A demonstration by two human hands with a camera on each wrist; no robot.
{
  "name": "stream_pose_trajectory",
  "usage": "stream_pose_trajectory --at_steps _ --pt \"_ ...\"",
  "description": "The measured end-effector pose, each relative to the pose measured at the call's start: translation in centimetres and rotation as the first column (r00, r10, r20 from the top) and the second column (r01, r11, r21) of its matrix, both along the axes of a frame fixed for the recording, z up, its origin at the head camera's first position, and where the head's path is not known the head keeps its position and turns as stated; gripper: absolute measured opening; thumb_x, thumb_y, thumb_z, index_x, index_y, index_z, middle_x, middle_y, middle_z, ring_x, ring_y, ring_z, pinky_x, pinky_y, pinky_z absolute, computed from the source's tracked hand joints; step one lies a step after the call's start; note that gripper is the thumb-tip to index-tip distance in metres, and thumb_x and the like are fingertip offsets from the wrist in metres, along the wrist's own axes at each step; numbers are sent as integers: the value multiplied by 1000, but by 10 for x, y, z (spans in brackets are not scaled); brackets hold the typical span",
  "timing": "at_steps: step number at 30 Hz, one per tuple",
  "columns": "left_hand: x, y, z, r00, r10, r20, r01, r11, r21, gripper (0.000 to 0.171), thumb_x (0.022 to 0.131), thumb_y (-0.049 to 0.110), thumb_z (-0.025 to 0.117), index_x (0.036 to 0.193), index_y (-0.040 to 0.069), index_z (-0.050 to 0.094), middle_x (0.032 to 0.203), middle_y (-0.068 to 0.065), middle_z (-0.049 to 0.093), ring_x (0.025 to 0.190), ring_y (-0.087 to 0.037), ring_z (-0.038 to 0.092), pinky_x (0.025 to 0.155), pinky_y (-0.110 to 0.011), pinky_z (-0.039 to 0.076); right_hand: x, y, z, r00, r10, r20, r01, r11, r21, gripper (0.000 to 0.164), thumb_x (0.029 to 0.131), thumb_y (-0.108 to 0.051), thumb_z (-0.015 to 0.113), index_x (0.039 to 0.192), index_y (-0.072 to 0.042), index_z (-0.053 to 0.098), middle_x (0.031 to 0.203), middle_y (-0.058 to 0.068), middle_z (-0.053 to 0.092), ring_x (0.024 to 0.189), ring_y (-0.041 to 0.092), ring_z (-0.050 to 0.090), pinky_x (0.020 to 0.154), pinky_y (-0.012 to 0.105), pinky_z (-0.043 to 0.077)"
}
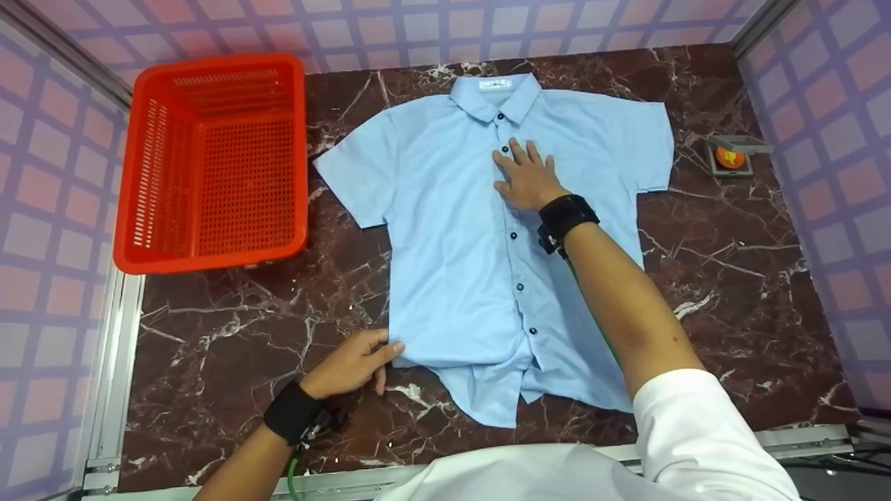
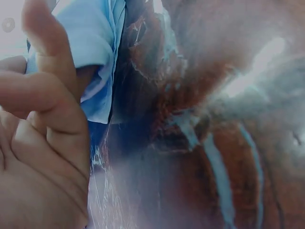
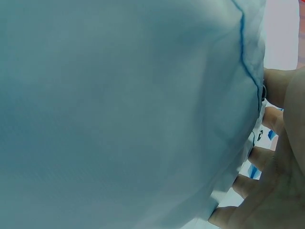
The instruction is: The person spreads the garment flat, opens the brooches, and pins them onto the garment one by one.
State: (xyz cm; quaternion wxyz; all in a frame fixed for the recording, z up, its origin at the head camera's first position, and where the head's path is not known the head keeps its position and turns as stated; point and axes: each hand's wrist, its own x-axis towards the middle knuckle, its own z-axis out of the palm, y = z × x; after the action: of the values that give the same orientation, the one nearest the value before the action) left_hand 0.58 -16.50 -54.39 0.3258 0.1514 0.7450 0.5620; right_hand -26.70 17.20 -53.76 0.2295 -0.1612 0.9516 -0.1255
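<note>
The left hand (image 1: pixel 353 363) pinches the lower side edge of the light-blue shirt (image 1: pixel 452 243), thumb above the cloth; the right hand (image 1: pixel 529 179), grasping nothing, rests on the shirt's chest with fingers spread. The shirt lies face up beneath the right hand; the red basket (image 1: pixel 209 263) stands beyond the left.
</note>
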Motion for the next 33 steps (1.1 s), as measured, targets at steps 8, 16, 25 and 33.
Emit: stream_pose_trajectory --at_steps 8,16,25,33 --pt "3 -1 -3 999 -39 27 39 999 19 28 99 31 65 100 5 55 70 -14 63 44 -31 57 41 -29 45 -1 1 1 1000 0 14 0 1000 -1 63 109 -39 37 163 -18 13 168 15 -5 152 40 -11 116 67 -3" --pt "6 -5 -2 994 -110 -5 109 989 -97 38 92 33 74 86 4 50 65 6 55 44 -7 50 43 -23 44 -1 1 0 1000 -3 28 3 1000 -9 63 109 -39 37 163 -18 12 168 14 -6 152 39 -12 116 66 -4" --pt "5 -9 -2 982 -165 -96 144 970 -195 26 91 34 74 76 18 59 56 12 47 46 -2 40 47 -19 35 -2 0 -1 1000 6 26 -6 1000 -4 64 109 -39 36 163 -18 11 168 15 -6 152 39 -13 115 67 -4" --pt "11 -11 -5 955 -201 -219 127 942 -309 20 89 30 77 75 24 64 63 13 51 52 0 45 53 -21 38 0 1 -1 1000 8 14 -8 1000 -4 63 109 -38 36 163 -18 11 168 15 -6 151 40 -12 115 67 -4"
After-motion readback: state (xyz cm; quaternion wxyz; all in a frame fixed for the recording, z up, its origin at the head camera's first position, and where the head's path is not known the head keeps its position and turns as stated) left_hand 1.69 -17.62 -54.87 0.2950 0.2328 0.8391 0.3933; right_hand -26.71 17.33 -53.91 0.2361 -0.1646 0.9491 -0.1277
